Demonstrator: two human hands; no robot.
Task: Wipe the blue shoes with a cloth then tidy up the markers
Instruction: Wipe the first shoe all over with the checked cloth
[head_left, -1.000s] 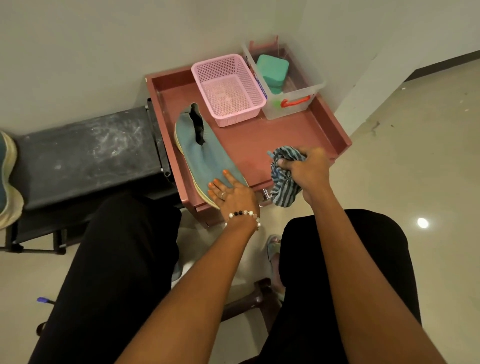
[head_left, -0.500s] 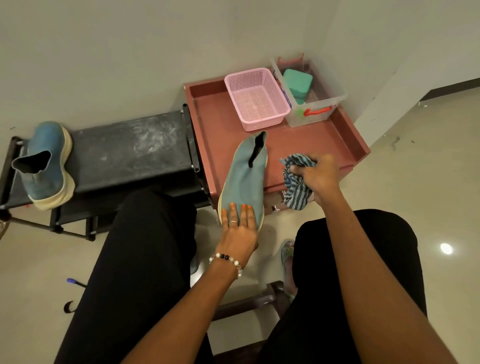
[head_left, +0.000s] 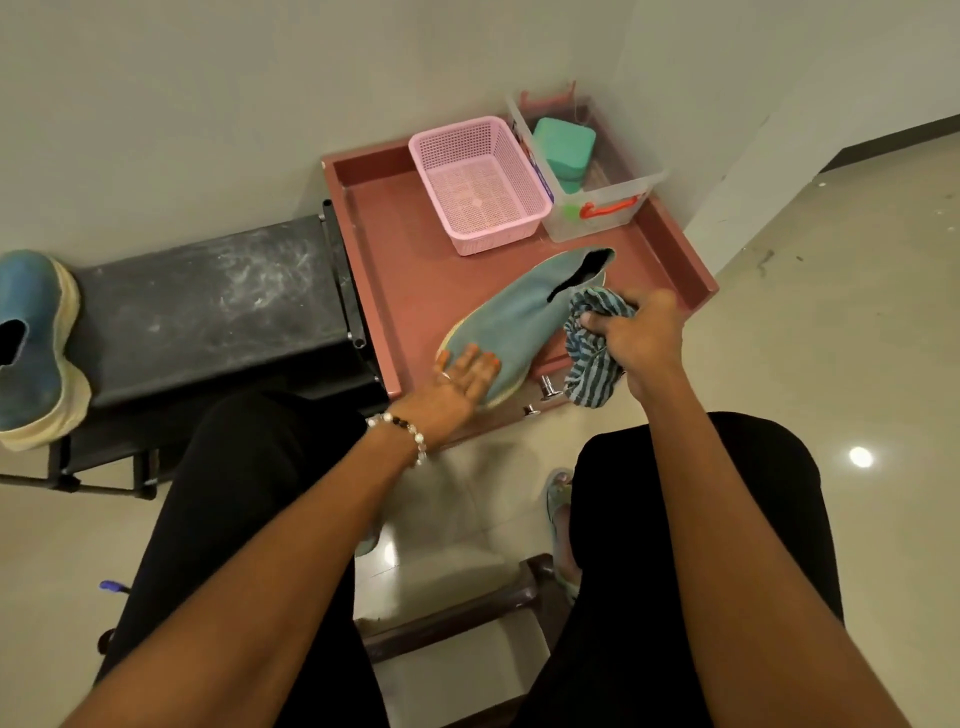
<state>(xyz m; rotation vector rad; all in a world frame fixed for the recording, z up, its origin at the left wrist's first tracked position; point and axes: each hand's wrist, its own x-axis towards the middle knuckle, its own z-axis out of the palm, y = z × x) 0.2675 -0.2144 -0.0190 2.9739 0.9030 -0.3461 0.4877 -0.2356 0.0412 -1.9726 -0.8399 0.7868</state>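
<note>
A blue shoe (head_left: 524, 317) lies flat on the reddish tray table (head_left: 410, 280), toe toward me, heel pointing to the back right. My left hand (head_left: 457, 384) rests flat on its toe, fingers spread. My right hand (head_left: 639, 338) grips a bunched blue striped cloth (head_left: 592, 358), which touches the shoe's near side by the opening. The second blue shoe (head_left: 31, 348) stands on the black bench (head_left: 208, 312) at the far left. A blue marker tip (head_left: 114, 587) shows on the floor by my left leg.
A pink mesh basket (head_left: 480, 187) and a clear plastic box (head_left: 597, 208) holding a green block (head_left: 563, 148) sit at the back of the tray table. Wall lies behind. My legs and a dark stool (head_left: 467, 618) fill the foreground.
The shoe has swung round on the tray, its heel going from back left to back right. My right hand has brought the cloth against the shoe's side.
</note>
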